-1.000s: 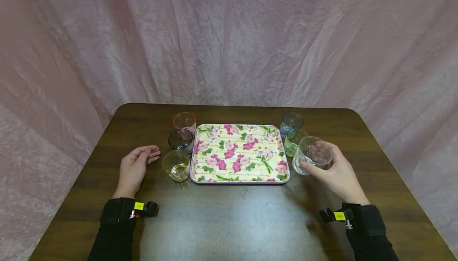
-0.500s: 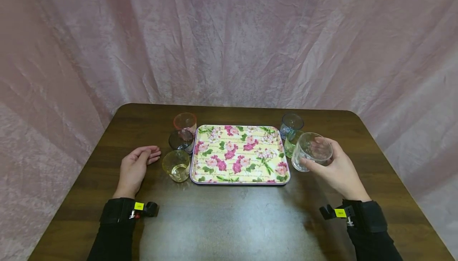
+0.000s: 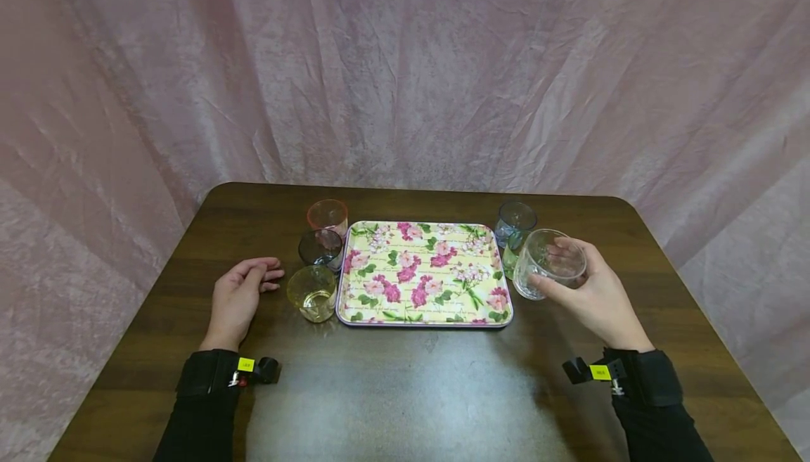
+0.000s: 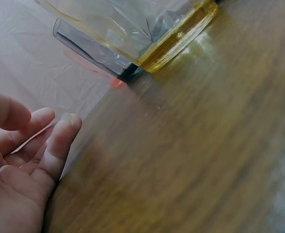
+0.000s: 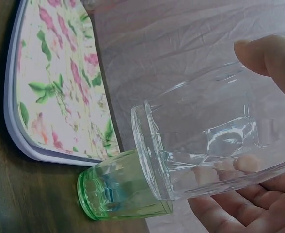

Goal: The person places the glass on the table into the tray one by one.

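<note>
My right hand holds a clear glass between thumb and fingers, off the table near the right edge of the flowered tray. In the right wrist view the glass's thick base overlaps the green glass; whether they touch I cannot tell. My left hand rests on the table with relaxed fingers, holding nothing. Closest to it stands a yellow glass, with a dark grey glass and a red-rimmed glass lined up behind, along the tray's left side.
A blue glass stands at the tray's back right corner, behind the green one. The brown wooden table has rounded far corners. A pink curtain hangs beyond its far edge.
My right hand has raised the clear glass and moved it slightly away from me and leftward, so it covers more of the green glass. The left hand has stayed almost still.
</note>
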A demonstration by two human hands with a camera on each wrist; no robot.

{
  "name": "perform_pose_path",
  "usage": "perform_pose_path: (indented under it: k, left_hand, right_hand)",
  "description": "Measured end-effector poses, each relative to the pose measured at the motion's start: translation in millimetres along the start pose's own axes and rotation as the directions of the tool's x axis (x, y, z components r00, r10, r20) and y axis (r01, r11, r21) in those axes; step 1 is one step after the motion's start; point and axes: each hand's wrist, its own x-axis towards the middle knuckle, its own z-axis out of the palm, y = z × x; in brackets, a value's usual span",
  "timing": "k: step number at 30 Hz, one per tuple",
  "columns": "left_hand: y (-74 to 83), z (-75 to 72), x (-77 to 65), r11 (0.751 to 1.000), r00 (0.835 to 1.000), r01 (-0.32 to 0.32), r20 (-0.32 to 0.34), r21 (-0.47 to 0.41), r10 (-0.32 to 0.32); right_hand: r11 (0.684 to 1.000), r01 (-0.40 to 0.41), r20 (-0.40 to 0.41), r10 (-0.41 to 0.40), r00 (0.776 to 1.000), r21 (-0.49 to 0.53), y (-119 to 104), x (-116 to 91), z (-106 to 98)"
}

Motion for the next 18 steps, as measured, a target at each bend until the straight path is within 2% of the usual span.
perform_pose_path:
  k: [8, 18]
  left_hand:
    - [-2.4, -0.2, 0.4, 1.000, 1.000, -0.012, -0.015, -0.011, 0.012]
    - [-2.7, 0.3, 0.0, 0.999, 0.999, -0.032, 0.012, 0.009, 0.032]
  right_hand:
    - [1.000, -0.001, 0.005, 0.001, 1.000, 0.003, -0.1, 1.8, 0.4]
    - [1.000, -0.001, 0.015, 0.001, 1.000, 0.001, -6.5, 5.8, 0.0]
